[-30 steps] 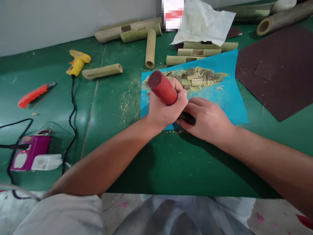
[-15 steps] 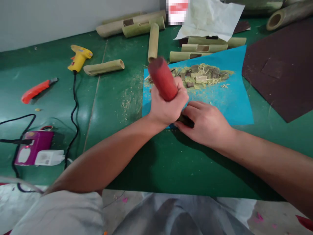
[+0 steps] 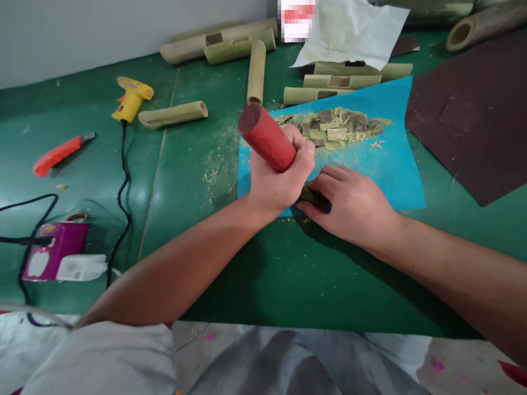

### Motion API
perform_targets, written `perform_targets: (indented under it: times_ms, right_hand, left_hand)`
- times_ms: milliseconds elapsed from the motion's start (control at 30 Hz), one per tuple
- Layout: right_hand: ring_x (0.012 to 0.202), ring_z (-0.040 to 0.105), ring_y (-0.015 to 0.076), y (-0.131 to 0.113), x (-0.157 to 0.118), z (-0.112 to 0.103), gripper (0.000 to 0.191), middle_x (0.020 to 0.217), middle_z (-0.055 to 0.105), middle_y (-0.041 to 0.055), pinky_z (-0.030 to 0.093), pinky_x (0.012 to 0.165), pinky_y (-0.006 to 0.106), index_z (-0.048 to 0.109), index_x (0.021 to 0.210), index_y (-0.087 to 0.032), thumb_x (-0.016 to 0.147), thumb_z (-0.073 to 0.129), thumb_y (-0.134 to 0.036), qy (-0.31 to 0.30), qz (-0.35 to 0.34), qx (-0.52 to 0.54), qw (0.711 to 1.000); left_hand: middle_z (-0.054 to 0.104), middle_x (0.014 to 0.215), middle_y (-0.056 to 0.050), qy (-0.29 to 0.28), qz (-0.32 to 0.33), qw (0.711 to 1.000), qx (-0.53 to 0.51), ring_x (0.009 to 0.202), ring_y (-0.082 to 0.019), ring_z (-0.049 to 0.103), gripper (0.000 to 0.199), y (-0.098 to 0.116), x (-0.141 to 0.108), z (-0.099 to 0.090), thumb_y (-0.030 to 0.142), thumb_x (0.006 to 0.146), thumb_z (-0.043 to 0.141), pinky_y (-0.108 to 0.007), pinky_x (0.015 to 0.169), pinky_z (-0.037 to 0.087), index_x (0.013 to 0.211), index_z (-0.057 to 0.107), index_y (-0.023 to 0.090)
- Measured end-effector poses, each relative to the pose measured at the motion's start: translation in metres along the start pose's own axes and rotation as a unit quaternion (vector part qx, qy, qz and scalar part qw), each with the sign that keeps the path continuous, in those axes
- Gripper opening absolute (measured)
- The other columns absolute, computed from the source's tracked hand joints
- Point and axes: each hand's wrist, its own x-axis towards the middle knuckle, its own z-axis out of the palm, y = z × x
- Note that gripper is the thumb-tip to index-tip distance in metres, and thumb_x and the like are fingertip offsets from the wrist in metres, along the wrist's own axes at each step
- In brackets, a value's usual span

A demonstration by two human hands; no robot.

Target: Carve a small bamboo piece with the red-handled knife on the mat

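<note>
A: In the head view, what is being held?

B: By the left hand (image 3: 282, 178), a red-handled tool (image 3: 269, 137) is gripped in a closed fist; its working end is hidden. By the right hand (image 3: 356, 200), a dark greenish piece (image 3: 316, 197) is clasped between thumb and fingers.

A: And where is that piece placed?

B: It is held at the near edge of the blue sheet (image 3: 395, 186), just beside the left hand. Most of it is covered, so whether it is touched by the tool cannot be told.

A: How much is done?

B: A heap of chips and shavings (image 3: 336, 133) is spread over the sheet's far part, and openings are seen in at least 3 bamboo tubes (image 3: 317, 82) beyond. The held piece is judged unfinished; how much work is left on it cannot be read.
</note>
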Motion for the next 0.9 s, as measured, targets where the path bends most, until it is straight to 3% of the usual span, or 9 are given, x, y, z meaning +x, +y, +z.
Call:
perform_targets:
  times_ms: [267,500,667,900]
  right_hand:
    - [0.087,0.066,0.0249,-0.0026,-0.0011,-0.004,0.016,0.092,0.072,0.0108,0.043,0.069,0.036,0.071,0.089,-0.017,0.092,0.068,-0.032,-0.013,0.037,-0.016,0.999]
    - [0.089,0.066,0.0247,-0.0041,0.0021,-0.0047,0.011,0.093,0.073,0.0108,0.044,0.074,0.035,0.07,0.087,-0.017,0.091,0.071,-0.027,-0.04,0.023,0.021,0.999]
    - [0.081,0.063,0.0222,-0.0022,0.0029,-0.0065,0.013,0.087,0.069,0.0087,0.041,0.07,0.034,0.067,0.082,-0.018,0.091,0.069,-0.027,-0.044,0.032,0.041,0.998]
    - [0.082,0.062,0.0229,-0.0047,-0.0001,-0.0036,0.013,0.085,0.066,0.0077,0.041,0.07,0.035,0.067,0.084,-0.019,0.09,0.071,-0.029,-0.034,0.024,0.025,0.999]
  left_hand:
    - [0.05,0.062,0.003,-0.04,0.015,0.999,0.028,0.056,-0.009,0.048,0.038,0.0021,0.0018,-0.0043,0.038,0.097,0.07,-0.027,0.054,0.042,0.068,0.054,0.021]
    - [0.044,0.057,0.004,-0.027,0.002,0.999,0.026,0.051,-0.008,0.042,0.04,0.0052,0.0018,-0.0019,0.028,0.093,0.07,-0.026,0.05,0.036,0.061,0.048,0.02]
    - [0.039,0.05,0.005,-0.011,-0.034,0.999,-0.035,0.045,-0.006,0.033,0.045,0.0033,0.0016,-0.0001,0.018,0.087,0.069,-0.026,0.043,0.03,0.053,0.041,0.02]
    - [0.05,0.058,0.003,0.014,0.005,0.999,-0.028,0.052,-0.008,0.047,0.038,0.003,0.0049,0.0015,0.024,0.095,0.067,-0.026,0.051,0.039,0.061,0.053,0.02]
